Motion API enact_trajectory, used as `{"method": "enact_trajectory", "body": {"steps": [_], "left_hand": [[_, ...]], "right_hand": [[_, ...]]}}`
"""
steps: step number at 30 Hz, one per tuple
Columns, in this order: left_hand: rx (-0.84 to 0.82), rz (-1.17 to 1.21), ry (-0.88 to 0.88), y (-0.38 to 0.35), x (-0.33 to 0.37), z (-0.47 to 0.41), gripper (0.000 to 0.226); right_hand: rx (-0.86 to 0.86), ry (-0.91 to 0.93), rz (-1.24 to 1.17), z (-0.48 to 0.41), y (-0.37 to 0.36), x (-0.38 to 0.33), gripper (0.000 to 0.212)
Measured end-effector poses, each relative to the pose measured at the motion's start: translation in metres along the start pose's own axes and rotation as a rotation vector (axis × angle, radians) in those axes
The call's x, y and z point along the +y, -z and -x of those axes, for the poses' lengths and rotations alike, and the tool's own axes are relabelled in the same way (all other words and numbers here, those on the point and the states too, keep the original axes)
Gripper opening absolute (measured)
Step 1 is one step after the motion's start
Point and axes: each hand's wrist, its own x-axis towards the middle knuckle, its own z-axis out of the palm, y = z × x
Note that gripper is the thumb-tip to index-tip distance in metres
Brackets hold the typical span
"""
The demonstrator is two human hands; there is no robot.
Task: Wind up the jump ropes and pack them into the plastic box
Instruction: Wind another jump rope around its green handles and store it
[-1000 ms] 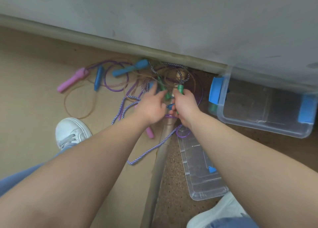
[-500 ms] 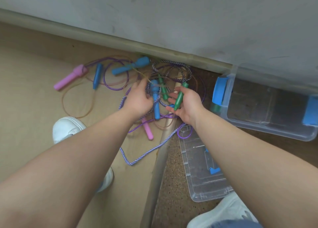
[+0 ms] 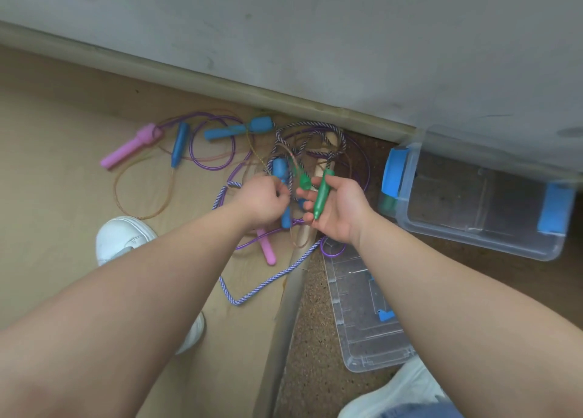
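My right hand point(image 3: 339, 211) is palm up and closed around a green jump-rope handle point(image 3: 321, 196). A second green handle point(image 3: 304, 181) hangs between my hands. My left hand point(image 3: 262, 201) is curled shut just left of it, apparently pinching the thin cord. Beneath both hands lies a tangle of ropes: a blue handle point(image 3: 280, 171), a pink handle point(image 3: 266, 251), a purple cord point(image 3: 214, 165) and a striped purple-white rope point(image 3: 262, 285). The clear plastic box point(image 3: 479, 244) with blue latches stands open to the right, against the wall.
The box's clear lid point(image 3: 362, 323) lies on the cork floor near my right shoe point(image 3: 407, 389). More handles, one pink point(image 3: 129, 149) and two blue point(image 3: 179, 144) point(image 3: 236, 130), rest on the cardboard sheet at left. My left shoe point(image 3: 123, 237) stands there. A grey wall runs behind.
Both hands have drawn back from the pile toward me. My right hand has turned palm up with the green handle, and my left hand has closed beside it.
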Motion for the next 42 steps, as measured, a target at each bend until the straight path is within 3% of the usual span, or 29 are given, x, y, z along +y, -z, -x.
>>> {"method": "enact_trajectory", "body": {"steps": [2, 6, 8, 13, 14, 16, 18, 19, 21, 23, 25, 27, 29, 31, 35, 39, 42], "left_hand": [[0.020, 0.213, 0.069, 0.000, 0.002, 0.002, 0.026], [0.060, 0.327, 0.067, -0.008, 0.005, 0.012, 0.043], [0.074, 0.453, 0.045, -0.016, 0.016, 0.022, 0.040], [-0.131, 0.996, 0.145, -0.036, 0.059, 0.055, 0.025], [-0.207, 0.956, 0.133, -0.040, 0.060, 0.062, 0.025], [-0.337, 0.583, -0.024, -0.046, 0.052, 0.076, 0.030], [-0.331, 0.037, -0.213, -0.054, 0.036, 0.083, 0.031], [-0.314, -0.109, -0.275, -0.054, 0.029, 0.086, 0.030], [-0.248, -0.137, -0.220, -0.049, 0.015, 0.090, 0.030], [-0.082, -0.080, -0.084, -0.038, 0.006, 0.091, 0.029], [0.111, -0.072, 0.052, -0.022, 0.000, 0.086, 0.027], [0.243, 0.058, 0.139, -0.004, 0.000, 0.081, 0.028], [0.329, 0.224, 0.179, 0.010, 0.001, 0.078, 0.034], [0.324, 0.410, 0.229, 0.020, 0.005, 0.082, 0.038], [0.099, 1.072, 0.377, 0.023, 0.024, 0.095, 0.038], [-0.034, 1.295, 0.501, 0.017, 0.030, 0.104, 0.035], [-0.314, 1.181, 0.570, 0.011, 0.031, 0.115, 0.026]], "right_hand": [[-0.022, 0.007, 0.000, 0.006, 0.004, 0.000, 0.022], [-0.044, 0.033, -0.004, 0.018, 0.007, 0.000, 0.021], [-0.061, 0.060, -0.052, 0.027, 0.006, 0.000, 0.020], [0.076, 0.171, -0.149, 0.034, 0.005, 0.004, 0.022], [0.114, 0.181, -0.104, 0.036, 0.008, 0.003, 0.022], [0.155, 0.187, 0.004, 0.043, 0.014, 0.003, 0.021], [0.188, 0.215, 0.206, 0.052, 0.021, 0.001, 0.020], [0.201, 0.236, 0.414, 0.060, 0.023, 0.000, 0.019], [0.147, 0.232, 0.991, 0.077, 0.031, 0.000, 0.022], [-0.061, 0.091, 1.461, 0.095, 0.039, 0.005, 0.031], [-0.174, -0.081, 1.781, 0.109, 0.047, 0.013, 0.036], [-0.099, -0.131, 1.974, 0.112, 0.057, 0.021, 0.033], [0.049, -0.159, 1.937, 0.111, 0.072, 0.031, 0.043], [0.164, -0.181, 1.748, 0.108, 0.087, 0.042, 0.043], [0.299, 0.047, 1.151, 0.105, 0.090, 0.045, 0.025], [0.284, 0.166, 0.842, 0.106, 0.068, 0.035, 0.025], [0.243, 0.167, 0.743, 0.106, 0.054, 0.032, 0.023]]}}
